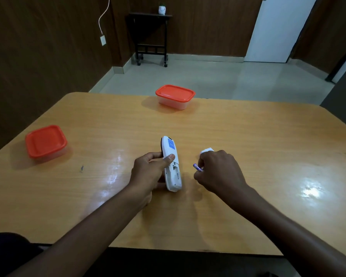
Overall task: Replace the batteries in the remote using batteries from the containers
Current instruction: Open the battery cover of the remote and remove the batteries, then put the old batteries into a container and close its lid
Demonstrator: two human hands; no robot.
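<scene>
My left hand [148, 172] grips a white remote [171, 164] on its side, back facing right, with the battery bay uncovered. My right hand [218, 172] is closed around a small purple battery [197, 167], whose tip sticks out toward the remote. Just beyond my right hand lies a white piece [207, 150], likely the battery cover, partly hidden by my fingers. Two clear containers with orange lids stand on the wooden table [248, 136]: one [46, 142] at the left, one [175, 96] at the far edge. Both lids are on.
The table's near edge runs just under my forearms. Beyond the table are a tiled floor, a dark side table [150, 37] on wheels against the wall, and a white door [278, 29] at the right.
</scene>
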